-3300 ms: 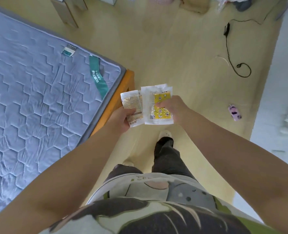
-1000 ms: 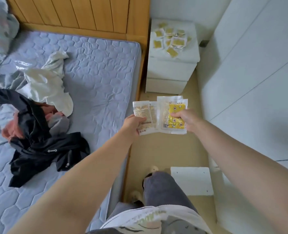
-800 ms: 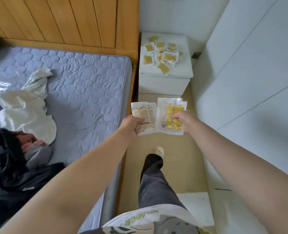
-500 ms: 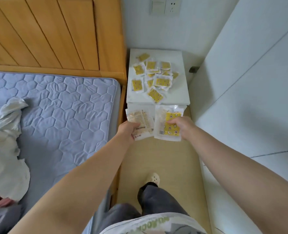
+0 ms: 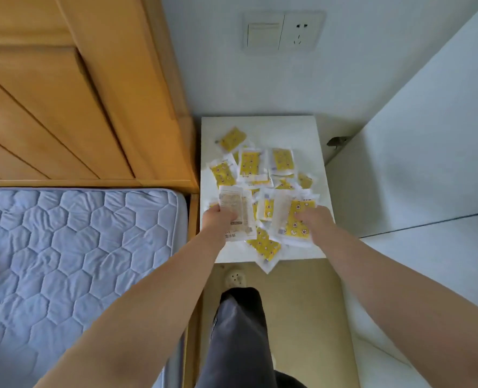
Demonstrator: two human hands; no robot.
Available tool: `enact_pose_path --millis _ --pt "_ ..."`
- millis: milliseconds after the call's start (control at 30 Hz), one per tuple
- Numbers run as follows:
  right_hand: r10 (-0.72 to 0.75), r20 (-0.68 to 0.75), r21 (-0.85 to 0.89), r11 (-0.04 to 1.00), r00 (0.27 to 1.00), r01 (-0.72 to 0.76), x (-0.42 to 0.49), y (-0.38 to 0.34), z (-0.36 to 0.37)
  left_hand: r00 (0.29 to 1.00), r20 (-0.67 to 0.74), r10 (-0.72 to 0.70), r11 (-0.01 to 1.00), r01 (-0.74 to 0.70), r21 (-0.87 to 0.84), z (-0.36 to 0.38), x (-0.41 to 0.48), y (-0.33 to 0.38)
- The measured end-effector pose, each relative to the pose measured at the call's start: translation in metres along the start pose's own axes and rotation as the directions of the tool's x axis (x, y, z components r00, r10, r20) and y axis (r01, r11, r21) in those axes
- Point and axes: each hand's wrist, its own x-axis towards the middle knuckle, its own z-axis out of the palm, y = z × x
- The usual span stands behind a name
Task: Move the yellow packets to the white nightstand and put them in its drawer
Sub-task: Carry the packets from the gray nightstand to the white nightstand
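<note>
The white nightstand (image 5: 296,130) stands ahead in the corner, seen from above; its drawer front is hidden. Several yellow packets (image 5: 249,162) lie scattered across its top, and one packet (image 5: 264,246) hangs over the front edge. My left hand (image 5: 218,221) grips a small stack of packets (image 5: 236,203) with the pale printed back facing up. My right hand (image 5: 315,222) grips another stack of yellow packets (image 5: 298,219). Both stacks are held just above the front half of the nightstand top.
The bed's blue quilted mattress (image 5: 78,247) and wooden headboard (image 5: 64,107) lie to the left of the nightstand. A white wardrobe panel (image 5: 428,163) closes the right side. A wall switch and socket (image 5: 284,32) sit above. My leg and shoe (image 5: 235,278) stand on the floor strip.
I have walked from the foot of the bed up to the nightstand. Both hands, still holding their packet stacks, have moved from in front of it to over its top.
</note>
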Motion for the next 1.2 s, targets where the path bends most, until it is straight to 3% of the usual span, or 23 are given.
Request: enact_pose_path --millis 133,233,300,367,433,633,900,1133,1200 --pt "-0.016 -0.056 -0.146 0.989 0.998 0.007 0.060 -0.056 0.018 0.998 0.028 0.058 0.996 -0.060 0.066 0.025 0.063 0.047" --pt "-0.055 -0.059 -0.273 0.961 0.997 0.037 0.089 -0.080 0.029 0.979 0.093 0.181 0.956 -0.197 0.219 0.046 0.092 0.063" --pt "-0.077 -0.059 -0.362 0.931 0.995 0.051 0.104 -0.080 0.037 0.945 0.181 0.272 0.794 -0.327 0.513 0.058 0.105 0.059" --pt "-0.094 -0.003 -0.420 0.904 0.996 0.084 0.114 -0.073 0.043 0.914 0.308 0.266 0.493 -0.403 0.771 0.066 0.116 0.047" --pt "-0.074 0.037 -0.441 0.893 0.997 0.083 0.115 -0.066 0.044 0.916 0.348 0.201 0.385 -0.401 0.831 0.069 0.123 0.038" --pt "-0.219 0.096 -0.490 0.838 0.971 0.238 0.099 -0.061 0.031 0.913 0.352 0.205 0.310 -0.402 0.862 0.064 0.108 0.039" --pt "-0.409 0.314 -0.546 0.660 0.857 0.515 0.035 -0.068 -0.019 0.871 0.259 0.417 0.376 -0.425 0.823 0.063 0.015 0.042" --pt "-0.643 0.455 -0.500 0.388 0.616 0.774 -0.045 -0.068 -0.052 0.766 0.034 0.642 0.393 -0.366 0.843 0.051 -0.099 0.023" --pt "-0.699 0.498 -0.457 0.290 0.513 0.841 -0.076 -0.069 -0.055 0.737 -0.033 0.675 0.411 -0.338 0.847 0.037 -0.133 0.018"
